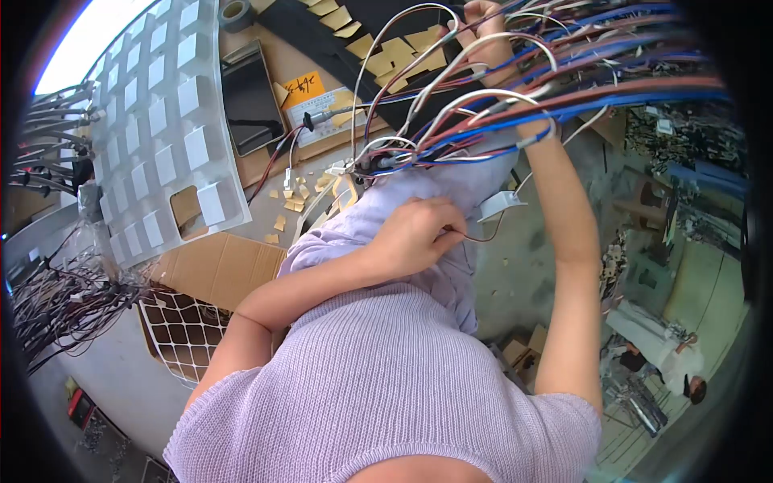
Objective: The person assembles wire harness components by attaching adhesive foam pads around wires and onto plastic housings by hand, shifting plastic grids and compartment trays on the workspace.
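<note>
Brown wire [483, 240] was pinched by the left hand [416, 236] over the lap [342, 227], off the surface's [254, 166] near edge, the right hand's [483, 32] grip unclear; hard tugging could have snagged the tangled bundle [620, 92].

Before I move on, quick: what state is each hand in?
Left hand: closed on a thin brown wire.
Right hand: up by the cables, fingers partly curled; cannot tell whether it holds anything.
</note>
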Demonstrator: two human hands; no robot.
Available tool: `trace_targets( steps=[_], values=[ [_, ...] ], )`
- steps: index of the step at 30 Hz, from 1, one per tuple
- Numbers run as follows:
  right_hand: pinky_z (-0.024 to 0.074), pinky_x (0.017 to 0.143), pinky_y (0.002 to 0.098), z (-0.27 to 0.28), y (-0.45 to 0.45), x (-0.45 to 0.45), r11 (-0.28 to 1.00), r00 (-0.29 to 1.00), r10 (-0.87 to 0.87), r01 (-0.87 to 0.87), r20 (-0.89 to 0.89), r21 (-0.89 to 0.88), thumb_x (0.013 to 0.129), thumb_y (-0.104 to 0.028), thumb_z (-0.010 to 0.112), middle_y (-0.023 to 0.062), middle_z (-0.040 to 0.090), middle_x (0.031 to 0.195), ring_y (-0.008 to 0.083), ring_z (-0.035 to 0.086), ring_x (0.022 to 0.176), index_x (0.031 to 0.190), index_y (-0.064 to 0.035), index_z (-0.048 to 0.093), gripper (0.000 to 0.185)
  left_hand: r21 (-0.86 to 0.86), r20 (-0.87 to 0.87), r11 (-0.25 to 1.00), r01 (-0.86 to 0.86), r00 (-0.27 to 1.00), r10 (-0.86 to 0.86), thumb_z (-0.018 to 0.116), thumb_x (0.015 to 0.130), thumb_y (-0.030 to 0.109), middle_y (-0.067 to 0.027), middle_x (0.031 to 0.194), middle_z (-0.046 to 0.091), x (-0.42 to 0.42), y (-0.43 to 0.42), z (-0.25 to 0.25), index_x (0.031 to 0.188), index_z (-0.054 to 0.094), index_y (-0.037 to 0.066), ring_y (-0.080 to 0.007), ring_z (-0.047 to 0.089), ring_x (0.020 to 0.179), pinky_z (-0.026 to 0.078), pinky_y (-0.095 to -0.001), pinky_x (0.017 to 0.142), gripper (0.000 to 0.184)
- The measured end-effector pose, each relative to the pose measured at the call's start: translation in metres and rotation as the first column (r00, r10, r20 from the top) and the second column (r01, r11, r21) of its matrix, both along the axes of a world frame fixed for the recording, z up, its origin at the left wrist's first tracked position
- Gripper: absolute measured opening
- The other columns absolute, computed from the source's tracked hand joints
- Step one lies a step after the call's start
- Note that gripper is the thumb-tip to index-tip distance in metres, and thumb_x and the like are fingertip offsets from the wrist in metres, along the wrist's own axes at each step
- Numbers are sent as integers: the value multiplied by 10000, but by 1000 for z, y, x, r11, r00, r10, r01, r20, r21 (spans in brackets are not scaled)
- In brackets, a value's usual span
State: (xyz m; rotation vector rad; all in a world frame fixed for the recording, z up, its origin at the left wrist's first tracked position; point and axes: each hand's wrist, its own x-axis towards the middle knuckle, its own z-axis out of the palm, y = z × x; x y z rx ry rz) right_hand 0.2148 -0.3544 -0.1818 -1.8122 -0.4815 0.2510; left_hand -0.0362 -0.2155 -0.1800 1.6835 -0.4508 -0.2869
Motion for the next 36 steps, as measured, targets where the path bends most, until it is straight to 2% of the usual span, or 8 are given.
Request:
trace_targets(
  steps=[8, 9, 12, 13, 17, 20, 25, 36],
  values=[
    [498, 933, 303, 56, -76, -116, 937, 961, -103, 180, -257, 299, 922, -229, 666, 99, 605, 1209, 188, 609, 1083, 1319, -103, 430, 478, -163, -528, 984, 65, 837, -143, 619, 914, 67, -45, 893, 638, 8, 4, 14, 927, 612, -5, -118, 650, 831, 528, -272, 718, 74],
    [464, 996, 413, 66, -82, -136, 955, 987, -122, 145, -101, 257, 1012, -108, 455, 142, 567, 1219, 231, 564, 1172, 1134, -25, 460, 147, -215, -584, 976, 31, 797, -154, 612, 927, 97, -47, 906, 642, 9, 2, 14, 947, 604, -1, -116, 663, 831, 542, -253, 690, 101],
    [424, 1051, 464, 66, -121, -181, 938, 989, -143, 150, -46, 312, 992, -62, 461, 128, 480, 1297, 281, 538, 1195, 1151, -36, 452, 161, -193, -663, 980, 43, 731, -163, 616, 934, 134, -43, 910, 641, 16, -2, 26, 946, 603, 2, -123, 672, 849, 559, -244, 669, 133],
    [448, 996, 395, 76, -117, -199, 875, 975, -197, 223, -104, 431, 910, 0, 537, 97, 510, 1110, 185, 557, 1051, 1070, -32, 480, 172, -199, -653, 979, 52, 738, -172, 620, 938, 166, -45, 909, 641, 17, -3, 29, 953, 603, 4, -126, 678, 850, 567, -242, 662, 163],
    [427, 951, 342, 80, -125, -231, 852, 994, -14, 68, -106, 520, 872, 21, 523, 69, 513, 1045, 154, 512, 987, 1061, -16, 505, 193, -170, -631, 982, 85, 756, -175, 637, 933, 192, -44, 909, 641, 17, -9, 37, 959, 604, 7, -124, 679, 838, 564, -243, 656, 189],
    [404, 902, 296, 84, -127, -244, 939, 989, 64, -14, -136, 343, 856, 27, 535, 53, 510, 1025, 153, 504, 971, 1051, -12, 538, 199, -156, -623, 984, 91, 764, -169, 647, 929, 202, -39, 901, 643, 14, -14, 40, 952, 607, 9, -117, 679, 820, 557, -239, 641, 199],
    [391, 709, 209, 87, -106, -254, 993, 989, -12, 29, -145, 115, 823, 7, 616, -15, 530, 890, 68, 492, 793, 1432, -90, 438, 642, -126, -599, 986, 113, 784, -166, 656, 925, 208, -21, 832, 644, 14, -19, 49, 937, 617, 14, -97, 670, 758, 511, -215, 578, 198],
    [392, 694, 224, 77, -101, -252, 995, 969, -82, 91, -232, 27, 832, -36, 669, -12, 615, 884, 59, 528, 778, 1391, -41, 407, 617, -142, -594, 983, 114, 785, -177, 669, 914, 179, -4, 737, 597, 10, -25, 55, 929, 610, 7, -46, 574, 628, 407, -184, 483, 182]
  ],
)
